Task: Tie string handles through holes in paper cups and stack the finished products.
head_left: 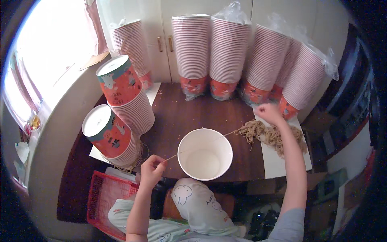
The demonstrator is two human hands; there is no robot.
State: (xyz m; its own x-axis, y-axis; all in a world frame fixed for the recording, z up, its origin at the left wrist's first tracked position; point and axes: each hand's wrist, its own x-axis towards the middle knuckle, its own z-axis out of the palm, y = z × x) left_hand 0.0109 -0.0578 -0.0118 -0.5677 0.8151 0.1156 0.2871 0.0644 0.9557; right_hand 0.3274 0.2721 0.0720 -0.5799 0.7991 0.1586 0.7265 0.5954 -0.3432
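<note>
- A person's left hand pinched a strand of string between thumb and fingertips, just off the near-left side of a white paper tub.
- The strand ran taut across the tub's open mouth and on to a tangled tan bundle at the right of the dark brown table.
- The right hand, its fingers curled in, was raised near the far edge of the bundle; whether it gripped anything could not be told.
- The tub stood upright near the table's front edge, between the two forearms, with only its pale inside clearly showing.
- The bundle lay partly on a white sheet and partly on bare wood.
- Two stacks of upside-down red-and-green tubs leaned at left, above a red plastic basket.
- Tall stacks of tubs in clear plastic lined the back.
</note>
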